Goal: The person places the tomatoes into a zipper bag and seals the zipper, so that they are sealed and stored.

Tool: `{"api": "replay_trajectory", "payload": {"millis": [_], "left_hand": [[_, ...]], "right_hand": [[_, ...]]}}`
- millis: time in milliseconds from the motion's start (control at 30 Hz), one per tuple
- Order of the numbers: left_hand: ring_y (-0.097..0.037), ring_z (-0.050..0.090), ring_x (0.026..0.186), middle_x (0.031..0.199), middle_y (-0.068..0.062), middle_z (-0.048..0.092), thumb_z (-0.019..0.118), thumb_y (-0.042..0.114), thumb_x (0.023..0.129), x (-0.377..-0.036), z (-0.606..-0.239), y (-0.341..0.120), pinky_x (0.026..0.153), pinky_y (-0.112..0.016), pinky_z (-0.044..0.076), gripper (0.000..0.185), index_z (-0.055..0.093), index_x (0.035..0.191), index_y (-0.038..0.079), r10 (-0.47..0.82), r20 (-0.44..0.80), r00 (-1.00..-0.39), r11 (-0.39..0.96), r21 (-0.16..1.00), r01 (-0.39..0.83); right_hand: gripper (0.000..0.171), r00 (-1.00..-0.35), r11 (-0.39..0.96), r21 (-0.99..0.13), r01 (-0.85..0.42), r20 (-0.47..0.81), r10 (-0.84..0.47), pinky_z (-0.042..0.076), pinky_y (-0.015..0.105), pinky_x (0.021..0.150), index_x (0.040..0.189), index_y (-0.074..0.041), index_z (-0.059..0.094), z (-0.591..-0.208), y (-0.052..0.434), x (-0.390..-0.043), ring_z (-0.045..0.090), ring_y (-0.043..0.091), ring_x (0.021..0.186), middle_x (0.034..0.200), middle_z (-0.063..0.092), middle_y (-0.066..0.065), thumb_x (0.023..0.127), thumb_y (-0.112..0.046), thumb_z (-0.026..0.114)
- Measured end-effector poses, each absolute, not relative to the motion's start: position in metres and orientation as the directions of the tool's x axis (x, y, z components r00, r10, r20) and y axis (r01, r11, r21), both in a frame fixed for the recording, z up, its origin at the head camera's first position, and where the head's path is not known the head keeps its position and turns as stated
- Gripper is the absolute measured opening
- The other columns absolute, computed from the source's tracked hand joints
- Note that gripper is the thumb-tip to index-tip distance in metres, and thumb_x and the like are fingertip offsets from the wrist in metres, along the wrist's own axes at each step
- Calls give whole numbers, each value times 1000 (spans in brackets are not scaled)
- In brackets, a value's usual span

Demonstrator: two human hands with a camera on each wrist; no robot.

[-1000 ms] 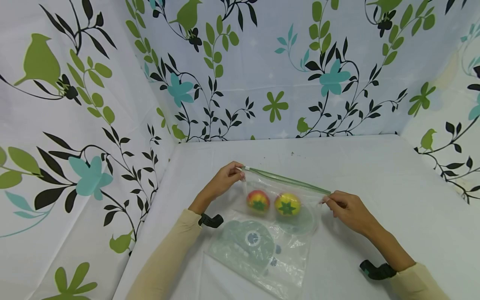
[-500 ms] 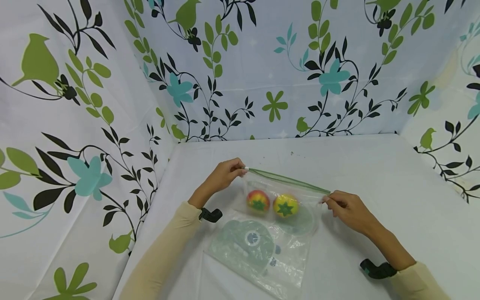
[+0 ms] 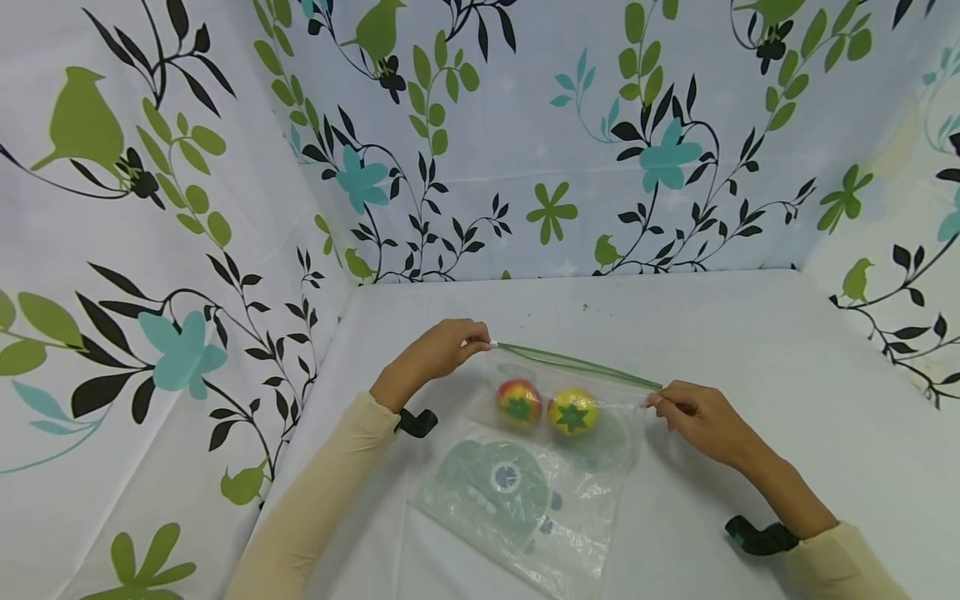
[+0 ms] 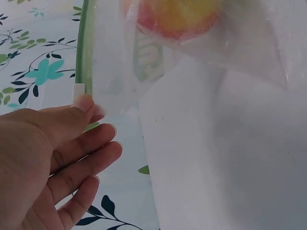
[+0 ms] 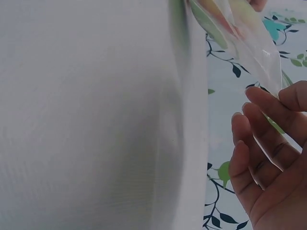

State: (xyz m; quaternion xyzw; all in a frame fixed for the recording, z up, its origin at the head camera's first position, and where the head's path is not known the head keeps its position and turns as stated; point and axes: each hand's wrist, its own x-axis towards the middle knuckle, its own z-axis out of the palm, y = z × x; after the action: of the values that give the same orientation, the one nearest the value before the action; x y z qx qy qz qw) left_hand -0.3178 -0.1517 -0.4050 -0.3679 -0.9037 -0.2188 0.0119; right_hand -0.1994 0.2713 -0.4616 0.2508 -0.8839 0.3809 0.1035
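Note:
A clear zip bag (image 3: 570, 517) with a green top edge and pale green print is stretched between my two hands. Two red-and-yellow toy fruits with green star-shaped tops show inside it, a redder one (image 3: 519, 402) on the left and a yellower one (image 3: 573, 412) on the right. My left hand (image 3: 447, 348) pinches the top left corner, with thumb and finger at the white slider (image 4: 79, 90) in the left wrist view. At the top right corner, my right hand (image 3: 697, 417) pinches the clear film between thumb and forefinger, its other fingers loosely bent.
White cloth covers the table (image 3: 750, 333). Behind it and at both sides hang curtains (image 3: 480, 125) printed with birds, leaves and flowers. A black wrist camera (image 3: 417, 422) sits on the left wrist, another black camera (image 3: 761, 536) on the right.
My left hand has shifted slightly right and down at the bag's corner, and that end of the green edge sits a little lower. The right hand stays almost still.

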Motion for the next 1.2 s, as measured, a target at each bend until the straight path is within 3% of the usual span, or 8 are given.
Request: {"api": "replay_trajectory", "payload": {"millis": [200,433,533,900,1200], "left_hand": [[-14,59,84,90,4,61,69,20,97,-313,-388,-144,76,-31,47,6,71,97,15,690,120,-713,692,177,700],[-13,57,79,88,4,63,69,19,97,-309,-378,-138,72,-29,46,8,73,95,12,708,121,-696,679,155,718],[-13,57,78,88,3,63,69,19,97,-309,-379,-138,72,-29,46,8,73,95,12,705,128,-698,681,155,716],[-13,55,76,86,4,61,68,19,98,-311,-382,-136,71,-31,45,10,72,93,12,708,133,-693,677,152,720],[-11,59,81,92,4,66,67,16,98,-308,-383,-135,75,-28,48,8,74,99,13,707,135,-695,677,155,719]], "right_hand": [[12,-859,644,-571,-509,374,-348,55,34,72,104,-11,74,-454,268,-202,64,13,84,99,70,-3,99,-12,63],[35,-899,688,-579,-437,280,-336,51,47,81,123,-12,69,-442,254,-212,61,21,102,118,67,1,98,-37,66],[41,-889,694,-556,-457,273,-367,51,46,82,124,-13,68,-436,239,-221,61,18,102,114,67,-1,95,-43,69],[44,-800,721,-347,-600,272,-535,53,40,79,124,-7,68,-407,149,-261,65,17,88,99,69,1,91,-35,76],[30,-719,630,-346,-695,327,-613,52,31,80,116,-7,71,-406,89,-287,65,15,90,102,70,1,93,-26,75]]}}
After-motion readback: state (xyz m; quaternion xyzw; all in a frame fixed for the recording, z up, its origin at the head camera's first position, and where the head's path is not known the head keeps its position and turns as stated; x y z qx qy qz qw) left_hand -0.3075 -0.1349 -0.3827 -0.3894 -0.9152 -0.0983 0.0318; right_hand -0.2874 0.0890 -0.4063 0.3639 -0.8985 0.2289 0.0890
